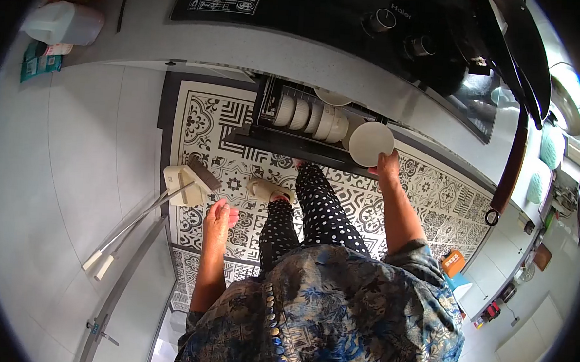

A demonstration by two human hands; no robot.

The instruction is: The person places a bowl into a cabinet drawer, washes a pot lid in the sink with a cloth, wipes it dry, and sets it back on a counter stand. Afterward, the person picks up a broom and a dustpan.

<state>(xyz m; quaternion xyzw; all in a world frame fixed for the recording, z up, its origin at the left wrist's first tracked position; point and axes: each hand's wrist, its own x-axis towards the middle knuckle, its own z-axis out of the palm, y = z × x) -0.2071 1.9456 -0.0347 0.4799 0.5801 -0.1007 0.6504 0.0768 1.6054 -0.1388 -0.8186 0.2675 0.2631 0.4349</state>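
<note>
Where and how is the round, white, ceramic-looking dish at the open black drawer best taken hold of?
Probably at the near right rim of the dish, from the person's right: that curved edge lies clear of the white round bowls lined up on its left and should suit a pinch grip. The bare right hand holds it there.

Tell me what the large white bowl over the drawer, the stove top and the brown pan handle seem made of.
Large white bowl: probably glazed ceramic, going by its smooth, pale surface; melamine isn't ruled out.
Stove top: likely black glass, polished, since its right side mirrors light.
Brown pan handle: perhaps smooth-finished wood, judging by colour; no grain shows.
</note>
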